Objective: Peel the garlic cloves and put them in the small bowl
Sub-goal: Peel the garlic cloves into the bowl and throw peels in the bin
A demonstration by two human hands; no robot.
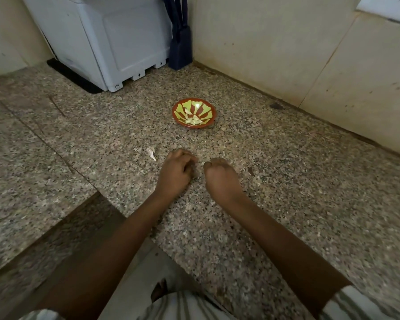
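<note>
A small red bowl (210, 106) with a green petal pattern sits on the speckled granite counter, and several peeled garlic cloves (193, 120) lie in it. One unpeeled garlic clove (152, 153) lies on the counter, just left of my left hand (176, 173). That hand is knuckles-up with its fingers curled down onto the stone, and whatever is under them is hidden. My right hand (220, 177) is beside it, a small gap apart, curled into a loose fist with nothing showing in it. Both hands are nearer to me than the bowl.
A pale grey appliance (106, 42) on a black mat stands at the back left, with a dark blue object (181, 47) leaning in the corner. Beige walls (286, 54) bound the counter behind and to the right. The counter (286, 204) has a cut-out step (97, 218) at front left.
</note>
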